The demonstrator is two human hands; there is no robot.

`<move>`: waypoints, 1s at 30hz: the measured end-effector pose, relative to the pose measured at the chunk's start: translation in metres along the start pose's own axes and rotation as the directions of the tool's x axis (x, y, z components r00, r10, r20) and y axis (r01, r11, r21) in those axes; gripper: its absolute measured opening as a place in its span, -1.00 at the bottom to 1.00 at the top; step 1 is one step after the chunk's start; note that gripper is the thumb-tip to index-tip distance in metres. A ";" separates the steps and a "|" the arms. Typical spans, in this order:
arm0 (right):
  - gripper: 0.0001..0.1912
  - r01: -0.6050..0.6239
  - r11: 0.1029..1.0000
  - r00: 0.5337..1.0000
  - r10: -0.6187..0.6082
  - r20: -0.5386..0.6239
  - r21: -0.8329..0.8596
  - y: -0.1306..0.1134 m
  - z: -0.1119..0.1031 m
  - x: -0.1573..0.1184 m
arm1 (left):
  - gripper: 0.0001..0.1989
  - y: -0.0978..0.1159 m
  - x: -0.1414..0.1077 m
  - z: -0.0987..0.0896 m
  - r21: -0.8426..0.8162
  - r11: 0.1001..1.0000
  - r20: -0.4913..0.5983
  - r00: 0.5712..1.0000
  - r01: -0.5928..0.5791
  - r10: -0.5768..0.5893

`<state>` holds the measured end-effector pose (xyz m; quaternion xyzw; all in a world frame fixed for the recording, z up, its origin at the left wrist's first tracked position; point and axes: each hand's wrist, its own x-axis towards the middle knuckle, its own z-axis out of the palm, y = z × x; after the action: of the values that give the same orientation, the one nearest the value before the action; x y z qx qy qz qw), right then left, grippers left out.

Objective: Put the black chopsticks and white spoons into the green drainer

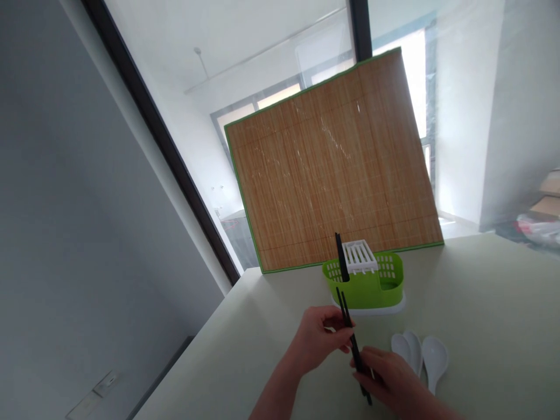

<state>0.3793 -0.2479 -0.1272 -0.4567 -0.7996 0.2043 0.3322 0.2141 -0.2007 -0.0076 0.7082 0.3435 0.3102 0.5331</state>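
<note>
A pair of black chopsticks (345,306) slants across in front of me, held in both hands. My left hand (318,338) pinches the sticks around their middle, and my right hand (385,373) grips them lower down, near the bottom ends. Just beyond stands a green utensil basket (365,293) with a white base and a white slatted rack (359,255) on top. More black chopsticks (342,259) stand upright in its left compartment. White spoons (435,354) lie on the table beside my right hand, which partly hides them.
The pale table (227,356) carries all this. Behind the basket a bamboo mat (335,169) with green edging leans against a glass partition with dark frames. A grey wall (87,233) rises on the left. Boxes and a plastic bag (538,224) sit beyond the table at far right.
</note>
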 end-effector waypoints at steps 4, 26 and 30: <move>-0.86 0.022 0.997 1.000 -0.022 0.005 -0.075 0.003 -0.001 0.002 | -0.80 -0.004 -0.002 0.000 -0.090 0.996 0.030 1.000 0.006 -0.004; -0.76 -0.012 0.986 0.999 0.005 -0.043 -0.167 0.008 -0.009 0.001 | -0.79 0.055 0.005 -0.044 0.237 0.929 -0.309 0.885 -0.284 0.349; -0.77 -0.015 0.979 0.999 0.004 -0.055 -0.204 0.011 -0.010 0.002 | -0.71 0.091 0.041 -0.078 0.236 0.879 -0.487 0.733 -0.413 0.475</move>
<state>0.3920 -0.2405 -0.1265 -0.4975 -0.8050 0.1101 0.3040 0.1895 -0.1428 0.1024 0.6843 0.3146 0.5921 0.2867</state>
